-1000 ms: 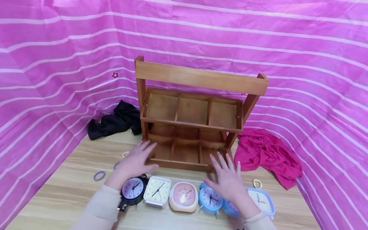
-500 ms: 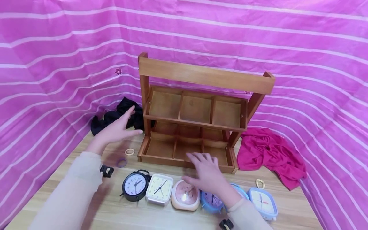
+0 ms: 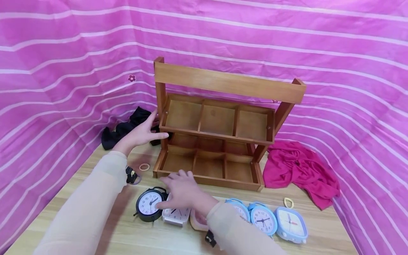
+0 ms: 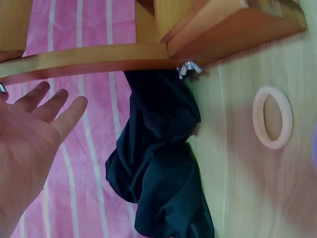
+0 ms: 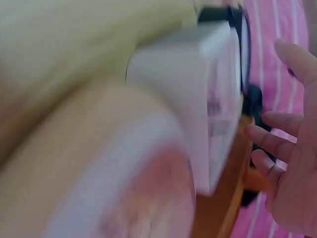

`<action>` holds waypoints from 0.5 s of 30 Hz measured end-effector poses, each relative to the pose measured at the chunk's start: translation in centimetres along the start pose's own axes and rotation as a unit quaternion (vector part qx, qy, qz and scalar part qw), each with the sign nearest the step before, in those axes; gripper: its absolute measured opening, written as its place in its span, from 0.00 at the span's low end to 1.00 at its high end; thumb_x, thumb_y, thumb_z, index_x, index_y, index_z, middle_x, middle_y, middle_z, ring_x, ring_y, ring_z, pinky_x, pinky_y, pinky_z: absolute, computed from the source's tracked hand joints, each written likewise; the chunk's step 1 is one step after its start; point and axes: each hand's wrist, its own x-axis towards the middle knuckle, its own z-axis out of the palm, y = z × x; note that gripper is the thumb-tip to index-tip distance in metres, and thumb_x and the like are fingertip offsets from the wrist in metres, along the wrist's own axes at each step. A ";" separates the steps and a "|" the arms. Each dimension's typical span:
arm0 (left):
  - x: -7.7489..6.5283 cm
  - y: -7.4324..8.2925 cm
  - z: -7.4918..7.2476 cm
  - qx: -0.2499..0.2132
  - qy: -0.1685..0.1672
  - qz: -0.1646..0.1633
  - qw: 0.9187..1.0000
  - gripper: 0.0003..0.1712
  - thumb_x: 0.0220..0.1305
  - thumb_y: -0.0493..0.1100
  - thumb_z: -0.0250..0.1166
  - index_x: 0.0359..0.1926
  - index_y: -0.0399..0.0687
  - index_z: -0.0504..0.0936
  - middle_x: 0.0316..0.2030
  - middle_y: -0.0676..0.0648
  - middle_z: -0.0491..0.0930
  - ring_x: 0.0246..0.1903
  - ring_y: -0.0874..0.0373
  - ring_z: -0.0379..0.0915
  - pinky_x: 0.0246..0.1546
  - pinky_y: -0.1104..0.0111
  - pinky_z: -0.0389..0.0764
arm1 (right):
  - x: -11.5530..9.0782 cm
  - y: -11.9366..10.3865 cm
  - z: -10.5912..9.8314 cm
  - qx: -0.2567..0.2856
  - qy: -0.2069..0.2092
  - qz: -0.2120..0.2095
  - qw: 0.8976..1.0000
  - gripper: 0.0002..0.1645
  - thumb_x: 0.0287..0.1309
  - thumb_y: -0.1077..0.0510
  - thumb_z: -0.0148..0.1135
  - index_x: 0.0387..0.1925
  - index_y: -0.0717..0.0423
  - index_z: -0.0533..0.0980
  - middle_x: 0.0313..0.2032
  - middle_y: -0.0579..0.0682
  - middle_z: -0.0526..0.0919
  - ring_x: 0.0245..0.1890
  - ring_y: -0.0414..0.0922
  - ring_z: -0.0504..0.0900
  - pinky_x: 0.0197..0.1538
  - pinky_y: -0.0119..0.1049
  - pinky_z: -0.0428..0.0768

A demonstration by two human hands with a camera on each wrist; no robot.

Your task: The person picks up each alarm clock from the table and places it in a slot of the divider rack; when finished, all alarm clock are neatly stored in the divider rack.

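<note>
A two-tier wooden rack [image 3: 229,84] with divided trays stands in the middle of the table. My left hand [image 3: 141,134] is at its left post, fingers spread and thumb toward the upper tray; in the left wrist view, the fingers [image 4: 69,119] lie just below a wooden bar. Over the clock row hovers my right hand [image 3: 183,193], fingers loosely extended, holding nothing. Beneath it are a black alarm clock [image 3: 148,202] and a white square clock [image 3: 176,216], the latter partly covered. The right forearm hides most of a pink clock [image 3: 197,222].
Right of the arm stand two round blue clocks, one [image 3: 263,219] in full sight, and a square blue clock [image 3: 290,224]. A black cloth [image 3: 118,134] lies behind left, a magenta cloth [image 3: 296,170] at right. A cream ring [image 4: 287,119] rests near the rack. Striped pink fabric [image 3: 63,88] surrounds the table.
My left hand has gone from the lower tray's front corner out and up to the rack's left post. The right hand has swept left, from above the blue clocks to the white one.
</note>
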 end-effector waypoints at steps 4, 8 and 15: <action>0.0 0.1 -0.1 -0.007 0.010 0.006 1.000 0.64 0.71 0.44 0.70 0.84 0.65 0.29 0.79 0.32 0.54 0.78 0.35 0.51 0.72 0.39 0.60 | 0.6 -2.0 1.2 0.005 -0.010 -0.008 1.000 0.56 0.47 0.12 0.62 0.73 0.32 0.72 0.62 0.35 0.78 0.51 0.40 0.69 0.49 0.38 0.64; 0.4 0.7 -0.2 -0.026 0.021 0.023 0.999 0.65 0.72 0.42 0.69 0.83 0.68 0.24 0.81 0.32 0.47 0.79 0.36 0.48 0.75 0.41 0.56 | 0.7 -2.9 2.2 0.004 0.010 0.001 1.000 0.57 0.41 0.12 0.66 0.71 0.31 0.73 0.58 0.33 0.79 0.45 0.38 0.67 0.43 0.36 0.61; 1.3 1.5 -0.6 -0.019 0.033 0.050 0.998 0.64 0.70 0.42 0.71 0.84 0.74 0.32 0.80 0.38 0.54 0.76 0.35 0.54 0.74 0.40 0.58 | 0.8 -3.4 2.8 0.014 0.031 0.015 0.999 0.57 0.38 0.15 0.72 0.69 0.32 0.75 0.55 0.32 0.80 0.44 0.37 0.67 0.44 0.37 0.61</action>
